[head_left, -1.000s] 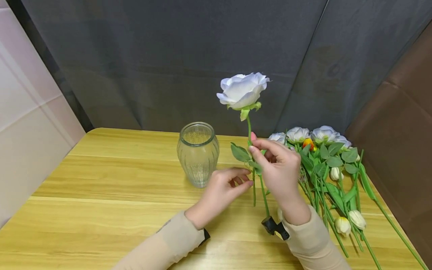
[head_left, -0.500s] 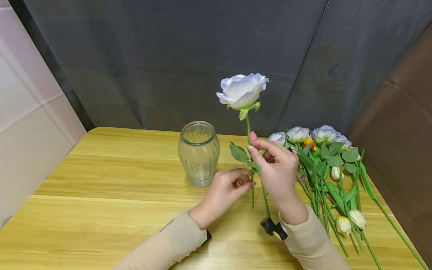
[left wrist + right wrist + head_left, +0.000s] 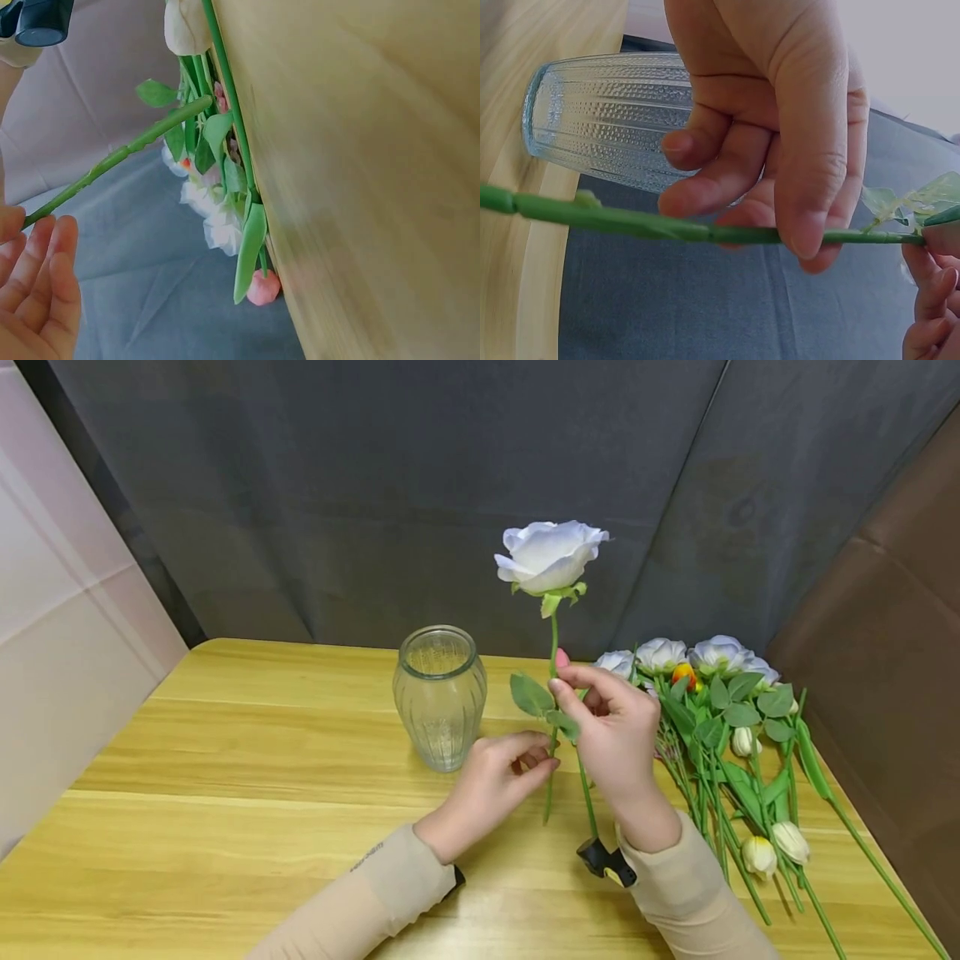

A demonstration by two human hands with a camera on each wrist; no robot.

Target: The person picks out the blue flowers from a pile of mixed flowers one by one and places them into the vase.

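A white rose (image 3: 552, 556) with a green stem and leaves stands nearly upright above the table. My right hand (image 3: 617, 735) pinches its stem between thumb and forefinger, just above the leaves. Lower down, my left hand (image 3: 501, 781) pinches the stem with its fingertips, other fingers loosely bent. In the right wrist view, the left hand (image 3: 780, 142) grips the stem (image 3: 615, 219) at the middle, and the right hand (image 3: 934, 300) shows at the edge. The stem's free lower end (image 3: 196, 106) points down toward the table in the left wrist view. Left of both hands stands a ribbed glass vase (image 3: 441, 710).
On the right of the wooden table (image 3: 247, 827) lies a pile of flowers: white roses (image 3: 662, 655), pale tulips (image 3: 759, 857) and an orange-red bloom (image 3: 683, 674). A pink bud (image 3: 262, 287) lies on the table, partly behind my right hand in the head view. Dark cloth (image 3: 375, 502) hangs behind.
The rose's bloom has shifted slightly right while the stem's lower end has swung left, so the stem leans a little. Both hands keep their places on it.
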